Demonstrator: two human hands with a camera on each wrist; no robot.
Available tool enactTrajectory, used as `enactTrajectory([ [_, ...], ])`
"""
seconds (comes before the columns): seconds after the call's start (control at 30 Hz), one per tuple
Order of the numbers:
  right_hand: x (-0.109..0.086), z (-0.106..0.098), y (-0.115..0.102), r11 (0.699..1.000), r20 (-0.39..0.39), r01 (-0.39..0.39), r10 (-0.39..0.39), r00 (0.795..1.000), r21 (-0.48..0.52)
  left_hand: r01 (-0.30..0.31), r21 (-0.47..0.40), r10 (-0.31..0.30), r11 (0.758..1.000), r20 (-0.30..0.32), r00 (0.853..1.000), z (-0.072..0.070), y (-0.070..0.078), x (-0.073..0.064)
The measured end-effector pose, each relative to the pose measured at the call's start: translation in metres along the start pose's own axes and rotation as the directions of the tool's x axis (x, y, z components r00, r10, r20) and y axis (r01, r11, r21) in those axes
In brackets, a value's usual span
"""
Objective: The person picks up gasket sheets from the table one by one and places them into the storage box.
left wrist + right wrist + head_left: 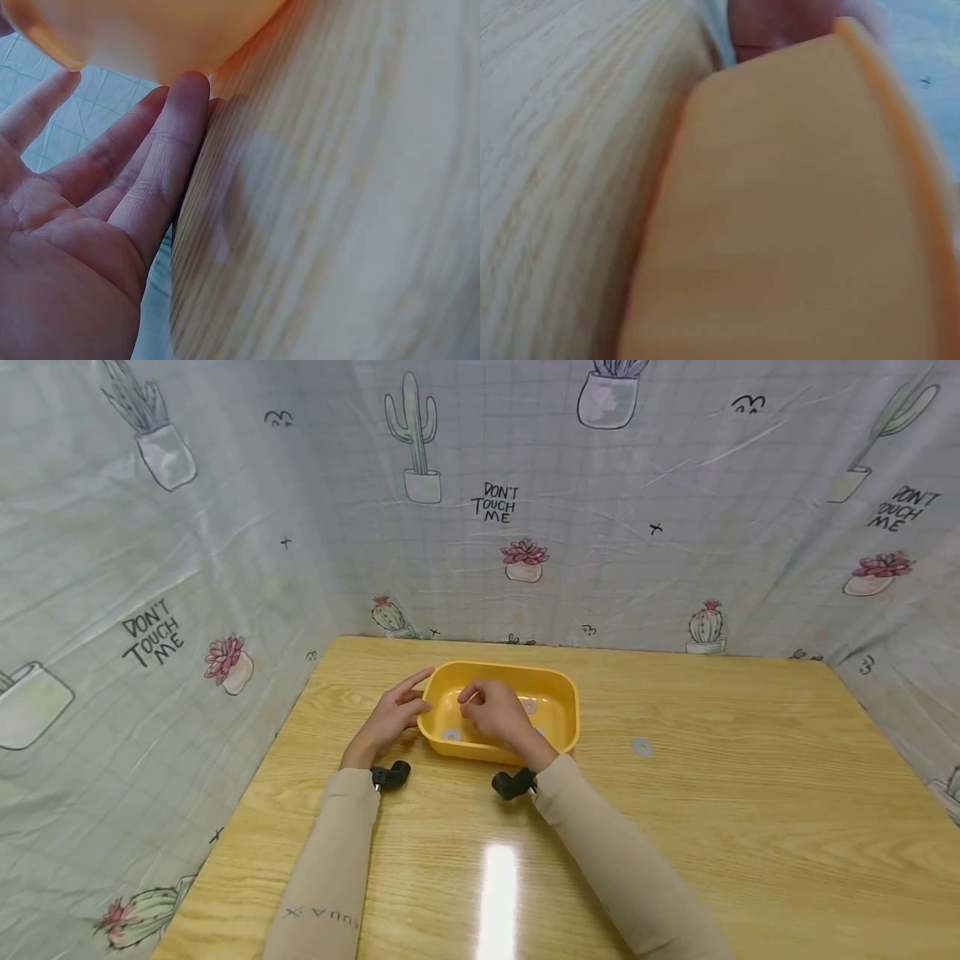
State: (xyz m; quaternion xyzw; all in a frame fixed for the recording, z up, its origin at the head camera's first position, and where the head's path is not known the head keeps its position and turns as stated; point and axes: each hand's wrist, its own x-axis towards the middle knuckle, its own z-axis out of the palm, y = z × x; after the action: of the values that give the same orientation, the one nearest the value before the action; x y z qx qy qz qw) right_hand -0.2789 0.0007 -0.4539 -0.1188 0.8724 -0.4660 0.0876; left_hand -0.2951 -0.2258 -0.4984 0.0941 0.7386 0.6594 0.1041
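A yellow plastic box with rounded corners stands on the wooden table. My left hand touches its left end; in the left wrist view the fingers are fairly straight against the outside wall. Inside the box's opening is my right hand, with thumb and forefinger bent close together. Whether they pinch anything is too small to make out. Several flat grey washers lie in the box, one washer at the left and another beyond my right hand. The right wrist view shows mostly the box's outer wall.
Another grey washer lies on the table, right of the box. A plastic sheet printed with cacti hangs behind the table and along its sides. Black wrist cameras sit on both wrists, close to the box's near side.
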Motion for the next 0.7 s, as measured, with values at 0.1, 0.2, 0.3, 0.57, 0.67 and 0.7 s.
enactTrajectory([
  [0.1, -0.007, -0.013, 0.0, 0.996, 0.002, 0.071, -0.072, 0.997, 0.052, 0.001, -0.008, -0.001, 1.0, 0.004, 1.0, 0.0, 0.0, -0.001],
  [0.2, -0.016, -0.033, 0.003, 0.983, -0.023, 0.143, -0.141, 0.99, 0.116, -0.008, -0.014, 0.008, 1.0, 0.006, 1.0, 0.0, 0.0, 0.0],
  [0.3, -0.028, -0.059, 0.014, 0.97, -0.088, 0.19, -0.178, 0.98, 0.154, -0.017, -0.014, 0.017, 1.0, 0.009, 1.0, 0.001, -0.001, 0.001],
  [0.57, -0.06, -0.144, 0.071, 0.98, -0.266, 0.138, -0.097, 0.959, 0.14, -0.024, -0.016, 0.024, 1.0, 0.014, 1.0, 0.002, -0.001, 0.0],
  [0.67, -0.071, -0.172, 0.092, 0.992, -0.28, 0.087, -0.059, 0.958, 0.088, -0.027, -0.013, 0.027, 1.0, 0.01, 1.0, 0.001, 0.0, 0.0],
  [0.7, -0.075, -0.18, 0.099, 0.996, -0.272, 0.065, -0.047, 0.961, 0.058, -0.026, -0.011, 0.026, 1.0, 0.012, 1.0, 0.001, 0.0, 0.0],
])
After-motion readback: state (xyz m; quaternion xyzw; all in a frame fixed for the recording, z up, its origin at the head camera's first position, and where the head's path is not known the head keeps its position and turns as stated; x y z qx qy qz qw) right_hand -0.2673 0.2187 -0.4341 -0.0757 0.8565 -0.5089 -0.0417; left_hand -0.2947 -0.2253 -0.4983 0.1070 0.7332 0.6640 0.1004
